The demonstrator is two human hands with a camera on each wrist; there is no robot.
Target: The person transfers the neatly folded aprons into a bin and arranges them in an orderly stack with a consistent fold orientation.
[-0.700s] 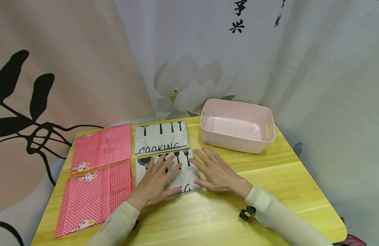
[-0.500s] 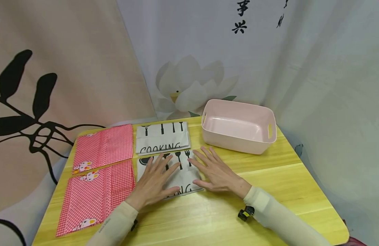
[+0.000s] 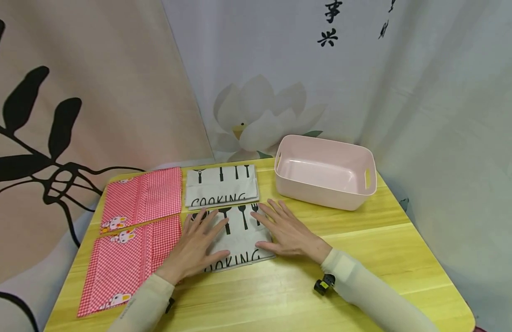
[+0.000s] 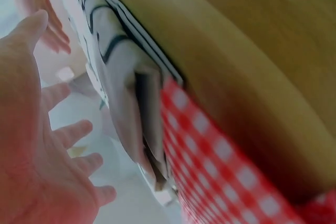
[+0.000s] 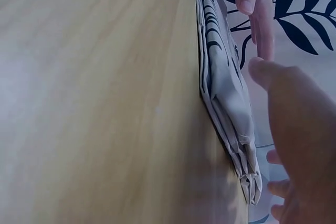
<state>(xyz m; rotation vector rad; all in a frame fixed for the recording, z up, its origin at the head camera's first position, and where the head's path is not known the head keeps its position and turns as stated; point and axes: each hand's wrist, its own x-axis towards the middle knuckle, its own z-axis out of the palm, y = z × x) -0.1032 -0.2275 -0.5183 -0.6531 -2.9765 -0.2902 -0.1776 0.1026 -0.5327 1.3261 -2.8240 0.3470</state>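
A folded white cloth [image 3: 239,237] printed with black utensils and "COOKING" lies flat at the table's middle. Over its left edge, my left hand [image 3: 189,252] spreads its fingers. My right hand [image 3: 290,233] is over the right edge, also with fingers apart. In the left wrist view, a gap shows between the left hand [image 4: 42,135] and the folded layers of the white cloth [image 4: 123,64]. The right wrist view likewise has the right hand [image 5: 304,124] just off the cloth [image 5: 231,95]. Neither hand holds anything.
Behind it lies a matching folded white cloth [image 3: 223,188]. Two red checked cloths with rabbit prints, a far one [image 3: 144,196] and a near one [image 3: 125,269], lie at left. A pink basket [image 3: 322,196] stands back right on the wooden table [image 3: 355,276]. Curtains hang behind.
My left hand has slid left toward the cloth's left edge, uncovering more of its lettering. The right hand has shifted slightly left. The head view has turned a little left.
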